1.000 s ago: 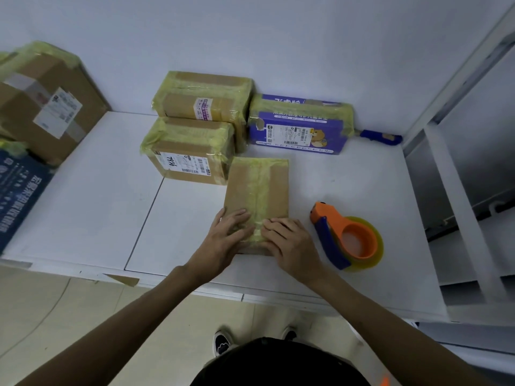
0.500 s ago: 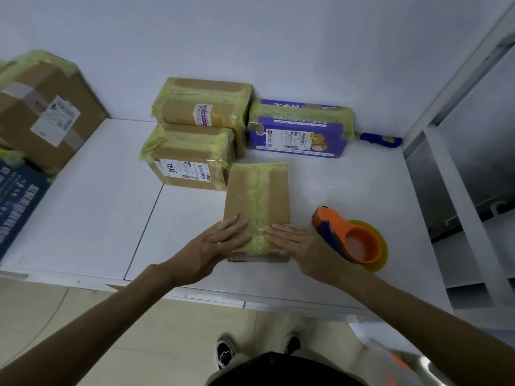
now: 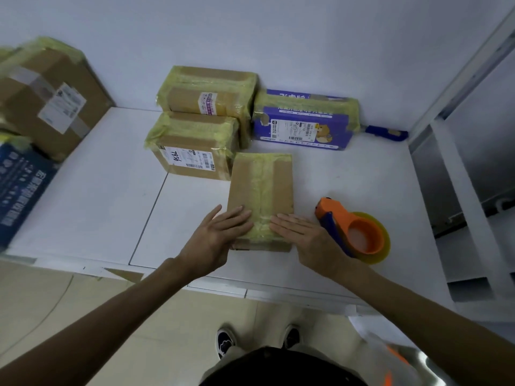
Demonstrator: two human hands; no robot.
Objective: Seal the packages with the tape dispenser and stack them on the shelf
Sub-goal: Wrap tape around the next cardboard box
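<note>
Brown cardboard package (image 3: 260, 190) is lying flat on the white shelf surface (image 3: 97, 190), near the front edge, with a strip of yellowish tape running lengthwise down its middle. Left hand (image 3: 214, 240) is resting flat on the near left corner of the package, fingers straight and together, gripping nothing. Right hand (image 3: 303, 240) is pressing flat on the near right part, fingers straight and pointing towards the left hand, likewise gripping nothing. The fingertips of both hands are lying at the taped seam, close together but apart.

Orange and blue tape dispenser (image 3: 354, 232) is sitting on the surface just beside the right hand, loaded with a yellowish roll; no hand is holding it.

Two taped brown parcels are standing behind the package: the labelled front parcel (image 3: 192, 151) is touching its far left corner, and the rear parcel (image 3: 209, 96) is sitting against the wall. A purple taped box (image 3: 303, 123) is lying to their right, with a blue handle (image 3: 386, 132) showing beyond it. A large carton (image 3: 47, 98) is occupying the far left
</note>
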